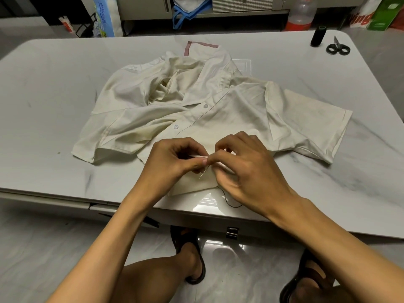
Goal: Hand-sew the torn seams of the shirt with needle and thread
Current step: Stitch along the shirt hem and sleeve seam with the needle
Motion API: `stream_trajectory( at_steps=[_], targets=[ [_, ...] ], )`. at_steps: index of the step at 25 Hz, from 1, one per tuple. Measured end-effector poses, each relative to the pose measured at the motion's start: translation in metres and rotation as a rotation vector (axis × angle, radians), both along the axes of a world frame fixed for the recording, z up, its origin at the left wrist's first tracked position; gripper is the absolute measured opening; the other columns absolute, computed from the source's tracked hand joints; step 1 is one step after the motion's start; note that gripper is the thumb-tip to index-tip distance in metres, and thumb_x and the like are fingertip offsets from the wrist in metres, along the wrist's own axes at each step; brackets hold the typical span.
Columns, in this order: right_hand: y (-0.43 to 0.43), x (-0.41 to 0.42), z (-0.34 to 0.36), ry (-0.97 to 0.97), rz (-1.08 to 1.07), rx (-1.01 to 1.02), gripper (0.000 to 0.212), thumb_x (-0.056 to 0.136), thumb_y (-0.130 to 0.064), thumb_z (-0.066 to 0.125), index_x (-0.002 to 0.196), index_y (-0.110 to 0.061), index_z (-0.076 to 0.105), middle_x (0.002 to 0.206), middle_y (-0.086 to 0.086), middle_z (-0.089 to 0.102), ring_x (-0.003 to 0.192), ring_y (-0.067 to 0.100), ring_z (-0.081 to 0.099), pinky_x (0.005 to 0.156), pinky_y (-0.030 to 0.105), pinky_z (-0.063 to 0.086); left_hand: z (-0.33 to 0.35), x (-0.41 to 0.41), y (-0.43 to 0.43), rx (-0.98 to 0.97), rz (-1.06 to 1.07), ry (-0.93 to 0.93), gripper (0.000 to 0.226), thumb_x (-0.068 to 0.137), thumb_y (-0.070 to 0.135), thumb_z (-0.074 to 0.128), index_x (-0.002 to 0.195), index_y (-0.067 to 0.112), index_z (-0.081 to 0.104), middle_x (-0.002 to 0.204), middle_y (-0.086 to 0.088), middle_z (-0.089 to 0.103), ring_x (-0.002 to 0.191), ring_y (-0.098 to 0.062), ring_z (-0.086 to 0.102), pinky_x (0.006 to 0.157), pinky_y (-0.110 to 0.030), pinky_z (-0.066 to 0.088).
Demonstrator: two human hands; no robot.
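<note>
Down at the near edge of the white marble-look table (pixel 65 88), both hands are bunched up on one bit of the cream shirt (pixel 218 110). The rest of it is spread out crumpled across the middle of the tabletop, with two buttons facing up. The left hand (pixel 175 158) has its fingers curled in and is pinching a folded edge of the fabric between thumb and forefinger. The right hand (pixel 247 169) is curled over the same fold from the other side, and its forefinger tip touches the left thumb tip. The needle (pixel 202 174) pokes out at a slant just under that meeting point, over the fabric. Its upper end is hidden under the fingertips, so honestly can't tell which hand actually has hold of it. A bit of dark thread (pixel 229 201) trails out from under the right hand and loops on the table by the edge. Way off in the far right corner stands a black spool (pixel 318 36), with black-handled scissors (pixel 337 48) lying just beside it. Under the table you can see bare legs and dark sandals (pixel 196 267) on the pale floor.
</note>
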State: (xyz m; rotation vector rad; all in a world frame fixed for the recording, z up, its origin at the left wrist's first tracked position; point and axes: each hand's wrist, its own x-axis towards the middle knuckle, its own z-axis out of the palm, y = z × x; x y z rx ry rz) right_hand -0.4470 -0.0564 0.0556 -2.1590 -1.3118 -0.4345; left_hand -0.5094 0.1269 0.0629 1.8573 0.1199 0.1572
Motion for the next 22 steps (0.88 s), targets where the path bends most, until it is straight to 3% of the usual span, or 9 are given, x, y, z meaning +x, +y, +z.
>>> stream_trajectory(
  at_steps=[6,12,15,19,22],
  targets=[
    [0.002,0.001,0.0,-0.122,-0.044,0.02,0.008,0.086,-0.015,0.068,0.091,-0.016,0.074,0.09,0.002,0.064,0.082,0.023,0.054,0.074,0.032,0.036,0.005,0.0,0.001,-0.15,-0.043,0.045,0.009,0.085,-0.008,0.068,0.093,-0.004,0.069,0.072,-0.017,0.072,0.068,-0.021,0.071,0.068,-0.024,0.056],
    [0.003,0.003,0.0,-0.107,-0.049,0.053,0.003,0.085,-0.015,0.071,0.087,-0.015,0.073,0.089,0.002,0.065,0.083,0.021,0.053,0.074,0.03,0.034,0.006,0.001,0.001,-0.184,-0.044,0.054,0.013,0.084,-0.01,0.067,0.095,-0.003,0.067,0.07,-0.015,0.072,0.065,-0.022,0.07,0.067,-0.025,0.057],
    [0.005,0.001,0.002,0.157,-0.037,0.182,0.003,0.084,-0.018,0.073,0.085,-0.016,0.073,0.09,-0.004,0.067,0.088,0.014,0.057,0.078,0.027,0.039,0.005,0.001,0.0,-0.17,-0.022,0.05,0.011,0.083,-0.007,0.07,0.091,-0.001,0.067,0.071,-0.017,0.071,0.065,-0.024,0.071,0.066,-0.026,0.057],
    [0.006,-0.002,0.023,0.876,-0.029,0.549,0.005,0.089,-0.01,0.067,0.086,-0.013,0.068,0.091,-0.003,0.075,0.095,0.009,0.068,0.089,0.028,0.051,0.002,0.003,0.001,-0.134,0.022,0.048,0.009,0.084,-0.007,0.07,0.087,-0.002,0.065,0.069,-0.017,0.071,0.064,-0.025,0.07,0.066,-0.028,0.057],
    [0.005,0.0,0.028,1.073,-0.045,0.69,0.003,0.095,-0.007,0.058,0.092,-0.008,0.06,0.084,0.005,0.076,0.087,0.014,0.072,0.085,0.023,0.053,0.001,0.004,0.001,-0.124,0.03,0.048,0.009,0.084,-0.008,0.07,0.086,-0.002,0.064,0.069,-0.018,0.07,0.064,-0.025,0.07,0.066,-0.028,0.057]
  ],
)
